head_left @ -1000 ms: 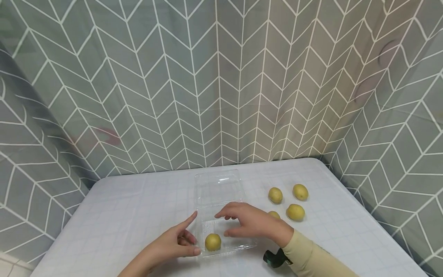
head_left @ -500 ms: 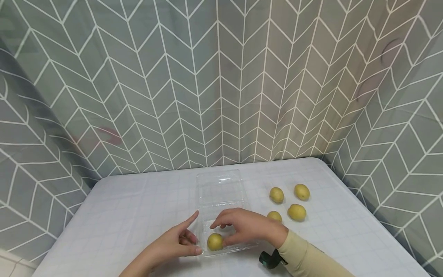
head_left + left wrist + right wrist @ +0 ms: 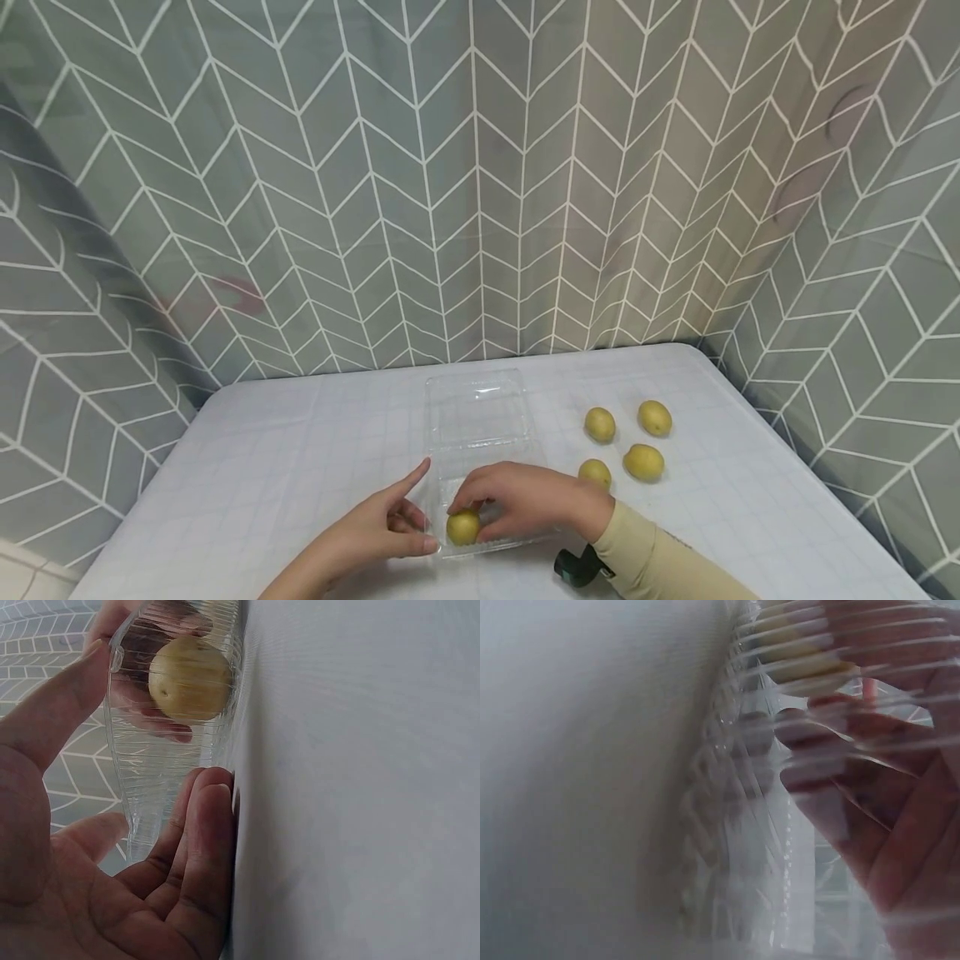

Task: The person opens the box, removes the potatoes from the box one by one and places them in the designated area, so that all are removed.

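Observation:
A clear plastic clamshell box [image 3: 480, 454] lies on the table with its lid [image 3: 476, 408] folded back. One yellow lemon [image 3: 462, 527] sits in the near left corner of its base. Over the base, the right hand [image 3: 521, 500] grips this lemon, thumb on one side and fingers on the other. In the left wrist view, the lemon [image 3: 191, 679] shows through the ribbed wall between those fingers. The left hand [image 3: 371, 525] rests against the box's left side, index finger stretched out and thumb at the near corner; the other fingers are loosely bent.
Several more lemons [image 3: 643, 462] lie on the white tablecloth [image 3: 300, 450] to the right of the box, one [image 3: 594, 473] close behind the right wrist. A black wrist device [image 3: 581, 568] hangs below the tan sleeve [image 3: 667, 554]. Patterned curtains [image 3: 480, 183] enclose the table.
The right hand has moved left and down toward the near corner and closed its thumb and fingers around the lemon. The left hand has kept its place at the box's side.

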### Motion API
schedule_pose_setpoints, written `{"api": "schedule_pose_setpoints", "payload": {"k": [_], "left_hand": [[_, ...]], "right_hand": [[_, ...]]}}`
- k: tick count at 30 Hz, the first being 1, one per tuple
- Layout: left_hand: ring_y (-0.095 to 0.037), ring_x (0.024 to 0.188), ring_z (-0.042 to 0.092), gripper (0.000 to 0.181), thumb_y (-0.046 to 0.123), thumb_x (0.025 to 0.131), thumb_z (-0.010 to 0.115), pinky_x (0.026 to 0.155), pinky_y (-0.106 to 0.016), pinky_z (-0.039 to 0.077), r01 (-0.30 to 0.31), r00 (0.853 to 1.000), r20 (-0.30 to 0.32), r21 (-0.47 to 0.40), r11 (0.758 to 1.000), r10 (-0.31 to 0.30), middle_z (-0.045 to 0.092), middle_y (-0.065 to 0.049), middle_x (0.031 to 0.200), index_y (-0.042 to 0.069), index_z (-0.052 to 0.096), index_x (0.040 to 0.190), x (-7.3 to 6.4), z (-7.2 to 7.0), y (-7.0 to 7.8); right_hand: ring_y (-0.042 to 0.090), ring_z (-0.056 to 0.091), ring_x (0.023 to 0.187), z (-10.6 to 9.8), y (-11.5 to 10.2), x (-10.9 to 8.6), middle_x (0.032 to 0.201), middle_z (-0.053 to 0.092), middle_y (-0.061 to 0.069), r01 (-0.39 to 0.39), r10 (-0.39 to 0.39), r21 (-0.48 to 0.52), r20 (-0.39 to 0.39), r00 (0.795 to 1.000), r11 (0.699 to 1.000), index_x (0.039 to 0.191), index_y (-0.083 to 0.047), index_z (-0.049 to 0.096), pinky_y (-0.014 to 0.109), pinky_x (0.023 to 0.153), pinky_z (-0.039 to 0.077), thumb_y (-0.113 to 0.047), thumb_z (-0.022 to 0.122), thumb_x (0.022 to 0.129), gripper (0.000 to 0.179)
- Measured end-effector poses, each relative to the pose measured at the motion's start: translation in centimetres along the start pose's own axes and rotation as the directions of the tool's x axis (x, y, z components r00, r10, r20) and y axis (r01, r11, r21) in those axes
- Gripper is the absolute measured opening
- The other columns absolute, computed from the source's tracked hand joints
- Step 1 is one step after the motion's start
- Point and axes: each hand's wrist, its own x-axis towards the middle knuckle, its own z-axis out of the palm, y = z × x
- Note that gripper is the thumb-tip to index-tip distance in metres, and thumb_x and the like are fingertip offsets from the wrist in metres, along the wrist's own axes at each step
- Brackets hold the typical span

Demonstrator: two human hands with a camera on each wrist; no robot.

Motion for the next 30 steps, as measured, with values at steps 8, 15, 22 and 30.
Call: {"api": "schedule_pose_setpoints", "payload": {"k": [8, 15, 22, 30], "left_hand": [[-0.024, 0.092, 0.064, 0.101, 0.022, 0.082, 0.083, 0.075, -0.03, 0.052, -0.026, 1.0, 0.011, -0.013, 1.0, 0.026, 0.059, -0.012, 0.103, 0.021, 0.019, 0.16, -0.27, -0.02, -0.15], [-0.025, 0.091, 0.064, 0.101, 0.021, 0.082, 0.083, 0.074, -0.031, 0.052, -0.015, 1.0, 0.024, -0.03, 0.999, 0.016, 0.059, -0.012, 0.102, 0.018, 0.018, 0.16, -0.14, 0.04, 0.29], [-0.024, 0.091, 0.064, 0.101, 0.022, 0.083, 0.083, 0.073, -0.03, 0.052, -0.013, 1.0, 0.019, -0.006, 1.0, 0.013, 0.06, -0.011, 0.101, 0.02, 0.018, 0.16, -0.03, 0.16, 0.29], [-0.024, 0.091, 0.064, 0.101, 0.022, 0.082, 0.083, 0.072, -0.031, 0.052, -0.012, 1.0, 0.012, -0.014, 1.0, 0.012, 0.059, -0.011, 0.102, 0.02, 0.018, 0.16, -0.15, 0.15, 0.4]], "right_hand": [[-0.009, 0.054, 0.104, 0.29, -0.18, 0.63, 0.119, 0.063, -0.017, 0.005, -0.005, 0.016, 0.029, 1.0, 1.0, 0.127, -0.016, 0.066, 0.013, 0.089, 0.043, -0.017, 0.078, 0.088, 0.041], [-0.011, 0.054, 0.101, 0.35, -0.2, 0.86, 0.117, 0.064, -0.017, -0.013, 0.013, -0.002, 0.029, 0.999, 1.0, 0.127, -0.015, 0.067, 0.013, 0.087, 0.044, -0.018, 0.077, 0.089, 0.04], [-0.011, 0.053, 0.101, 0.39, -0.15, 0.9, 0.115, 0.064, -0.019, -0.022, 0.023, -0.026, 0.026, 0.999, 0.999, 0.125, -0.017, 0.067, 0.012, 0.088, 0.043, -0.019, 0.078, 0.088, 0.039], [-0.008, 0.054, 0.105, -0.09, 0.0, 0.57, 0.116, 0.063, -0.018, -0.034, 0.033, -0.016, -0.05, 0.998, 0.999, 0.124, -0.019, 0.067, 0.016, 0.091, 0.043, -0.019, 0.079, 0.086, 0.04]]}}
